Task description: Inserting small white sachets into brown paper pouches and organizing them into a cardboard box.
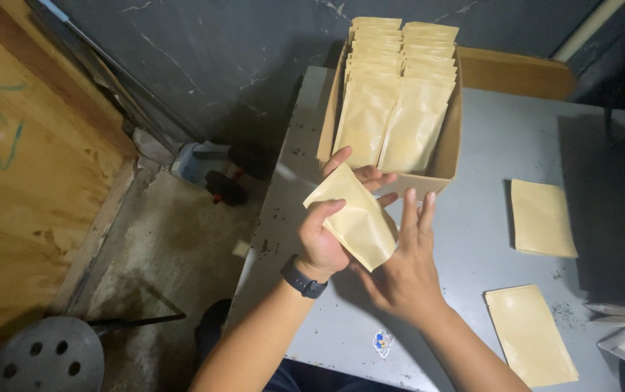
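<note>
Holding a flat tan paper pouch (352, 223) between both hands, I am keeping it tilted just in front of the near end of the cardboard box (452, 149), above the grey table (472, 239). My left hand (325, 236), with a dark band on its wrist, is curling around the pouch's left edge, thumb lying across the front and fingers tucked behind. My right hand (403, 272) is resting under the pouch's lower right corner with its fingers spread and pointing up, palm against the back; it is not closing on the pouch as far as I can tell.

Behind the pouch, the box is standing open and packed with two rows of the same tan pouches (399, 87), upright and overlapping. Off to my right, two more pouches are lying flat on the table: one further away (541, 218), one nearer to me (530, 335), well apart from my hands. A small blue and white sticker (383, 343) is sitting on the table near its front edge, just below my right wrist.
</note>
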